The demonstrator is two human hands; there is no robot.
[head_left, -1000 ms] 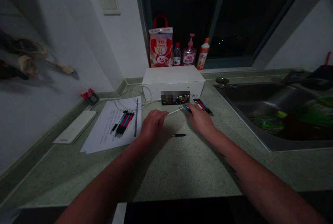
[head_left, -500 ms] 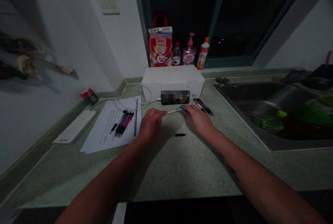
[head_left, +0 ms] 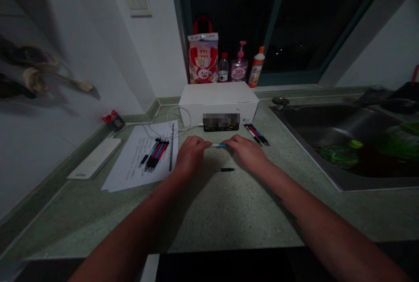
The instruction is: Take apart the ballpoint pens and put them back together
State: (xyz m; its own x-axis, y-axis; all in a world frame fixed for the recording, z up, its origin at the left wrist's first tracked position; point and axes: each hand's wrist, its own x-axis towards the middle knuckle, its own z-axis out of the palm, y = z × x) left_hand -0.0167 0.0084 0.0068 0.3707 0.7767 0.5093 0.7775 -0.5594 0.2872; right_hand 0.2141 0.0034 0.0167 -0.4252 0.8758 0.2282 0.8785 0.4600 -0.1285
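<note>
My left hand (head_left: 190,156) pinches the white end of a thin pen refill (head_left: 216,145) above the green counter. My right hand (head_left: 245,153) is closed on a blue pen barrel (head_left: 224,145) at the refill's other end; the two hands are close together. A small black pen piece (head_left: 224,170) lies on the counter just in front of them. A bunch of red, blue and black pens (head_left: 156,151) rests on a printed sheet (head_left: 137,159) to the left. A few more pens (head_left: 257,134) lie to the right of my right hand.
A white box (head_left: 218,101) stands behind the hands with a dark device (head_left: 221,123) and a white cable (head_left: 165,125) at its front. Bottles and a red bag (head_left: 203,57) line the window sill. A steel sink (head_left: 343,142) lies to the right, a white slab (head_left: 94,159) at the left.
My right hand has moved left toward my left hand, and less of the white refill shows between them now. The blue barrel has come down level with the refill.
</note>
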